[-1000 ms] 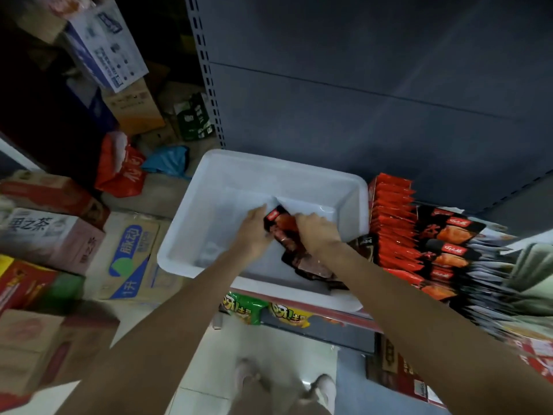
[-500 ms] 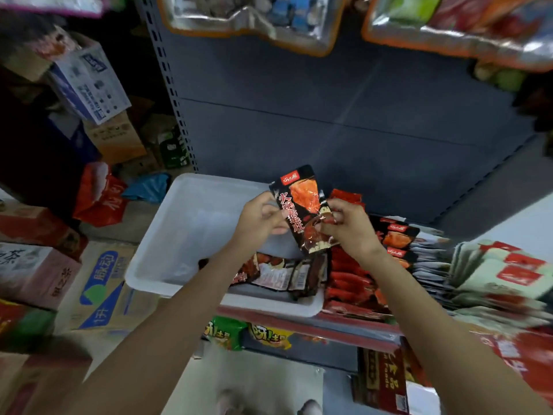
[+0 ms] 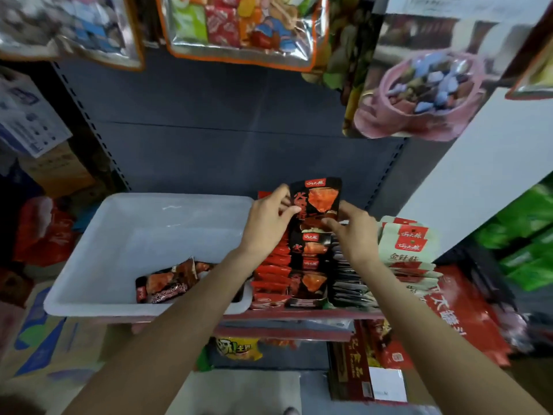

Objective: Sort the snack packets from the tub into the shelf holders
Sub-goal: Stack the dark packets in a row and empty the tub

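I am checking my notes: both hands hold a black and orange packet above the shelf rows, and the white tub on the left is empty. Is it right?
Not quite. In the head view the white tub still contains packets in its near corner. The rest holds: the left hand and right hand hold the black and orange packet.

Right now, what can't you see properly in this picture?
Head view:
- Packets in the white tub: the left forearm covers some.
- Black and orange packet: both hands, left hand and right hand, cover its lower part.
- Hanging bags: blurred, cut off by the top edge.
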Demonstrator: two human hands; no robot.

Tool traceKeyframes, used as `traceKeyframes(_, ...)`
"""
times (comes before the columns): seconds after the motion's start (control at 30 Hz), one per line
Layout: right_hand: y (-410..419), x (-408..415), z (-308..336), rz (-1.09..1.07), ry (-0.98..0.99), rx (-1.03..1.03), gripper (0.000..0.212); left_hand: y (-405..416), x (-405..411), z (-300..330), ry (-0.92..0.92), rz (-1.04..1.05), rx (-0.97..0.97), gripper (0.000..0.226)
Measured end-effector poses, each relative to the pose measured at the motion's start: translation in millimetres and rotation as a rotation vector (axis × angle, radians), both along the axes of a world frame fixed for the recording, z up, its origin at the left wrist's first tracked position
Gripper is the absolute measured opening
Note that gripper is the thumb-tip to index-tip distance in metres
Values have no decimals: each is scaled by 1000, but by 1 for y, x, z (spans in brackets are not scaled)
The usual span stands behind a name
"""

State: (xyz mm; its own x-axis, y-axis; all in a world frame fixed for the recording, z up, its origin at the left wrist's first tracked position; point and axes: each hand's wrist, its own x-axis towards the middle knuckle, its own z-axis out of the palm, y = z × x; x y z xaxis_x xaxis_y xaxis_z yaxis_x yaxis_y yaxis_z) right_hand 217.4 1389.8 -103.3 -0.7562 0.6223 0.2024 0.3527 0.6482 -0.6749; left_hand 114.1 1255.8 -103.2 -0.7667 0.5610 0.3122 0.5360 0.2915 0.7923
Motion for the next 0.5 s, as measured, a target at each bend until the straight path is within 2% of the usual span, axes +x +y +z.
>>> traceKeyframes(0.07,3,1,-4,5,-23,23,13,2,4,-2,53,9,-13,20)
traceKeyframes(0.2,7,-1,-3,-8,85,26,12,3,10,4,156,84,55,17)
traceKeyframes(0.27,10,-4,-3,32,50,18,15,4,8,6,181,77,24,18)
traceKeyframes(0.37,13,-7,-8,112,-141,-14,13,2,6,0,120,8,-143,18)
traceKeyframes(0.4,13,-5,-9,128,-149,-35,12,1,6,-4,89,-5,-195,17)
traceKeyframes(0.5,12,0,-7,114,-7,-93,18,2,6,-9,2,-23,-245,16)
